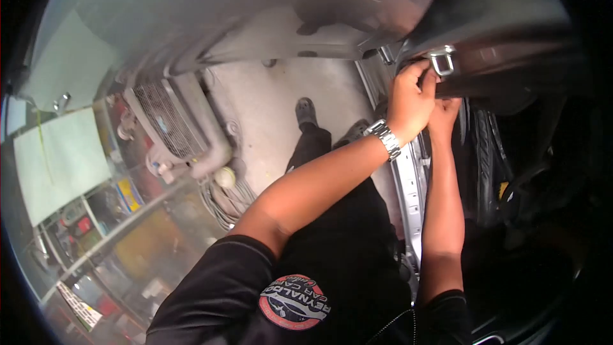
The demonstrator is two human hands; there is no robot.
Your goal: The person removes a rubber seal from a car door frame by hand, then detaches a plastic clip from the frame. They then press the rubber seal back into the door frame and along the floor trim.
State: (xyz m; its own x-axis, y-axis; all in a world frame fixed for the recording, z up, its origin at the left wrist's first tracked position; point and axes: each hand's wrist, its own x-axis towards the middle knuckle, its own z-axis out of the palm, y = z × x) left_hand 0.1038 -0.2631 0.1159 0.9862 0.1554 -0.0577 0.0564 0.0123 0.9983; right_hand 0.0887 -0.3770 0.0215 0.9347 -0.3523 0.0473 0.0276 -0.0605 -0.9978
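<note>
A shiny metal door striker loop [442, 62] sticks out from the dark car pillar panel [504, 57] at the upper right. My left hand [412, 99], with a silver watch [384, 137] on its wrist, is right beside the loop. Its thumb and fingers are bent together at the panel's edge; what they pinch, if anything, is hidden. Just below and to the right, my right hand [443, 117] reaches up to the lower edge of the same panel. Most of its fingers are covered by the left hand and the panel.
A metal door sill [408, 198] runs down beside my right forearm, with the dark car interior [536, 179] beyond. An open door [242, 6] spans the top. On the left stand a dusty grille unit [163, 118], a coiled hose [227, 201] and cluttered shelving [108, 236].
</note>
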